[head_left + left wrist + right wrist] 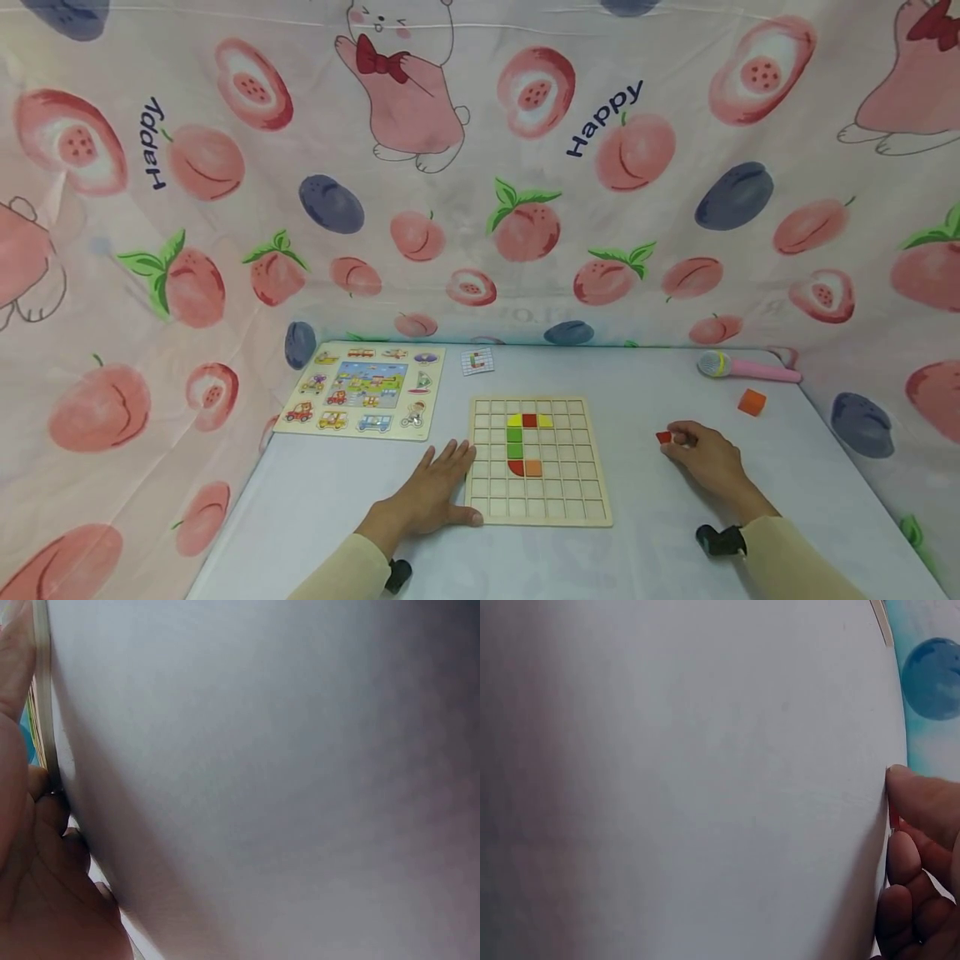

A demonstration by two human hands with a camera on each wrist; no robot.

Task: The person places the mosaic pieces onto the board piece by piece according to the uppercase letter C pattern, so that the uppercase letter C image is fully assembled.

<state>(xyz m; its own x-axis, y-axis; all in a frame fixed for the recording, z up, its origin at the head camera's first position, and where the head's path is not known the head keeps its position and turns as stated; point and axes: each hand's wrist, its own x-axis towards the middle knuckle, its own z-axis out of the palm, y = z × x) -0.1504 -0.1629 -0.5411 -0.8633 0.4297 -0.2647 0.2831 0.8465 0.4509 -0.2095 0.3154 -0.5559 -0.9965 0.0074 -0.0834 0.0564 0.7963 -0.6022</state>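
Note:
A wooden grid board point(562, 500) lies on the table, with a figure of yellow, red, green and orange tiles point(514, 442) set in its squares. My left hand point(435, 492) rests at the board's left edge, fingers spread and thumb by the lower left corner. In the left wrist view that hand point(45, 885) touches the board's rim point(45, 690). To the right of the board, my right hand point(708, 462) pinches a small red tile point(663, 437) near the tabletop. Only a red sliver of the tile point(895, 817) shows in the right wrist view, mostly hidden by the fingers.
A vehicle picture puzzle point(363, 392) lies at the back left. Beside it is a small card point(477, 361) with a printed tile figure. At the back right are an orange block point(752, 402) and a pink toy microphone point(750, 367). A fruit-patterned curtain point(465, 208) hangs behind the table.

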